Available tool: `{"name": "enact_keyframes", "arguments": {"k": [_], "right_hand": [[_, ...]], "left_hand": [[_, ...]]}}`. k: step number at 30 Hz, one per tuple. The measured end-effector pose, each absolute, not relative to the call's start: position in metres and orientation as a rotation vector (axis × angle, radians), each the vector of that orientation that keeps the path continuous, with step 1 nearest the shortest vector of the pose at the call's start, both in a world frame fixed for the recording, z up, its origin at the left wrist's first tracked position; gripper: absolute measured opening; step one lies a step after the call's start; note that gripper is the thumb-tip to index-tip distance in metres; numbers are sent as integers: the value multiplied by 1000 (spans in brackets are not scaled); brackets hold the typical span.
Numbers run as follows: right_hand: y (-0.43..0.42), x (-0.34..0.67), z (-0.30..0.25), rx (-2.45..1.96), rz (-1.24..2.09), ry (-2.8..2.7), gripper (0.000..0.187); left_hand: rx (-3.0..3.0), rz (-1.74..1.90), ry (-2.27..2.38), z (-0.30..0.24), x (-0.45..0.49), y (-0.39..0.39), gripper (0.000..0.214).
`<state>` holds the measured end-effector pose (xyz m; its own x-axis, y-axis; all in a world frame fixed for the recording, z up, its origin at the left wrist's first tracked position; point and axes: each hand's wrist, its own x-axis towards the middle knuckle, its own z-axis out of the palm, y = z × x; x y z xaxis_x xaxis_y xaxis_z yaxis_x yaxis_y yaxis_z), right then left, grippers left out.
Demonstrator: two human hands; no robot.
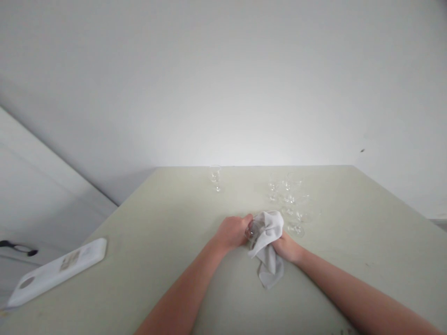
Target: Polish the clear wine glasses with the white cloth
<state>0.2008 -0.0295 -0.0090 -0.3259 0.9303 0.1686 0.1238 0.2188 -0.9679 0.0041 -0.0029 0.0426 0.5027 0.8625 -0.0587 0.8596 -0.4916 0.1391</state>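
Over the middle of the table, my left hand (235,231) is closed around the foot end of a clear stemmed glass (249,230), which lies tilted sideways. A light grey cloth (268,228) wraps the other end of the glass and hangs down in folds. My right hand (287,246) grips the cloth from the right, its fingers mostly hidden under the fabric. Just beyond my right hand stand several clear stemmed glasses (288,197) in a cluster. One more stemmed glass (216,178) stands apart toward the back edge, left of the cluster.
The pale green table (167,223) meets a white wall (244,93) at its far edge. A long white box-like object (59,270) with a label lies along the left edge. Beyond it is a white cabinet front with a black handle (19,248).
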Motion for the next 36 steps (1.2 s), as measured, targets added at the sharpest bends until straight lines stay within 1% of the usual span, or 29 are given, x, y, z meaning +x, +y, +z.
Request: {"name": "enact_keyframes", "arguments": {"k": [12,18,27,36], "right_hand": [[-29,202,-10,-1047,1233,-1718,43],[-28,206,-15,-1113,1234,-1725,41],[-27,207,-16,-1074,1221,-1739,44],[-27,208,-13,-1084,1181,-1733,42]], "left_hand": [[2581,18,1513,43,4,-3,25],[2595,27,1501,41,4,-3,25],[2604,26,1485,40,4,-2,29],[2565,16,1491,44,4,-4,26]]}}
